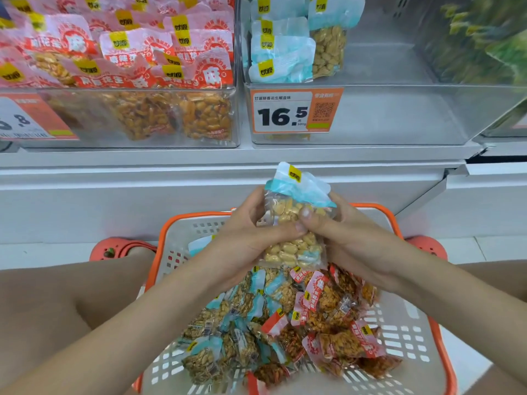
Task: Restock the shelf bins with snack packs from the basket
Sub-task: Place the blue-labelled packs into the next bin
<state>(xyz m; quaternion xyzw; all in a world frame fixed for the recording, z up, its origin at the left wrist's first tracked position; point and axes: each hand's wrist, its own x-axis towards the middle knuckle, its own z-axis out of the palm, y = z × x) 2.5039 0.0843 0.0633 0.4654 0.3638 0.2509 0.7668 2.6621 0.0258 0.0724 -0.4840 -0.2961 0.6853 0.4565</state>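
left hand (245,240) and right hand (336,238) both clamped the blue peanut pack (296,220) above the basket (171,226); long axis near upright, blue header up, pale peanuts visible through clear film.

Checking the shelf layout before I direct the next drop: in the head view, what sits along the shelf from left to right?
Bin of red packs → clear middle bin holding a few blue packs, with the 16.5 price tag on its front → bin of green packs.
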